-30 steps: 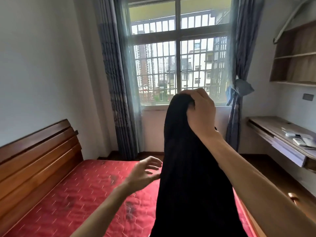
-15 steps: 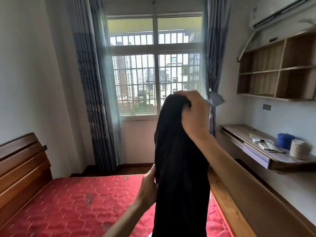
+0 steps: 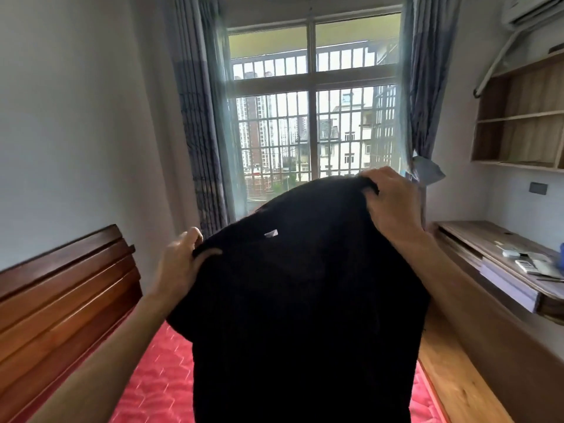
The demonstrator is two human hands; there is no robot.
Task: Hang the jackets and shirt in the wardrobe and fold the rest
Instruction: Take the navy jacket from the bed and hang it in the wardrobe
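Gripping the black garment by its top edge, fingers clamped on the cloth, the left hand at centre left and the right hand, higher at centre right, held it spread mid-frame above the red mattress.

Two hands, one black garment.

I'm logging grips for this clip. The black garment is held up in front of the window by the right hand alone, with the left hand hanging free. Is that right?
Not quite. The head view shows the left hand gripping the black garment too, at its upper left edge. The right hand grips the top, and the garment is held up in front of the window.
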